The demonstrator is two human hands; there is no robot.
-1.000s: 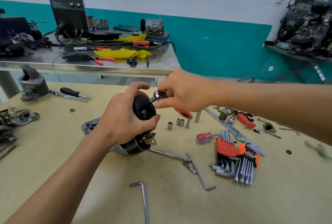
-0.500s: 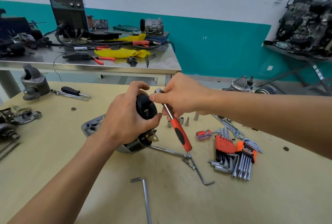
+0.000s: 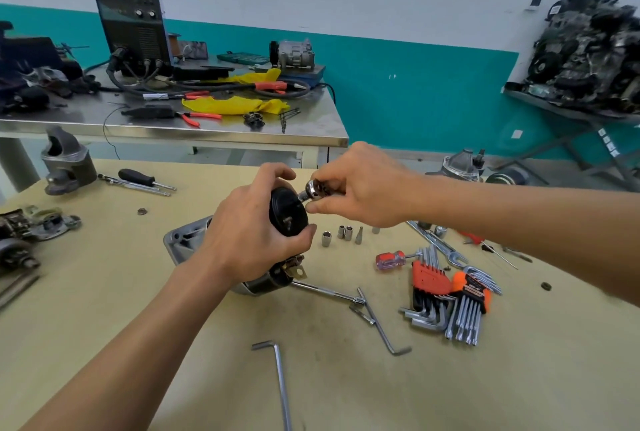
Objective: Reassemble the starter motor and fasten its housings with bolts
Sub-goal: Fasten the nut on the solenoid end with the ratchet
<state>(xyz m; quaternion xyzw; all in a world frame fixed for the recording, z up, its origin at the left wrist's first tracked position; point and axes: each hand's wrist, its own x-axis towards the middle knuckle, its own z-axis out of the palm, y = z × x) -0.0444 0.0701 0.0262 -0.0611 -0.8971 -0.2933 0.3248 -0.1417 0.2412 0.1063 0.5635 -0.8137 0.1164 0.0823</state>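
The starter motor (image 3: 287,212) stands tilted on the tan workbench (image 3: 173,344), black end cap up, its silver nose housing (image 3: 183,240) resting on the bench. My left hand (image 3: 249,240) grips the black body from the left. My right hand (image 3: 363,191) holds the chrome head of a ratchet wrench (image 3: 313,190), whose socket sits on a bolt at the cap's upper right rim. The ratchet's handle is hidden behind my right hand. A second bolt end (image 3: 287,221) sticks out of the cap face.
Loose sockets (image 3: 341,233), a small red screwdriver (image 3: 391,260), orange hex-key sets (image 3: 450,295), spanners and bent hex keys (image 3: 381,323) lie to the right and front. Another housing (image 3: 65,164) and motor parts (image 3: 31,226) sit at left. A steel table (image 3: 173,126) stands behind.
The ratchet's orange handle, which pointed down toward me half a second ago, has swung back out of sight behind my right hand. My left hand keeps its grip on the motor.
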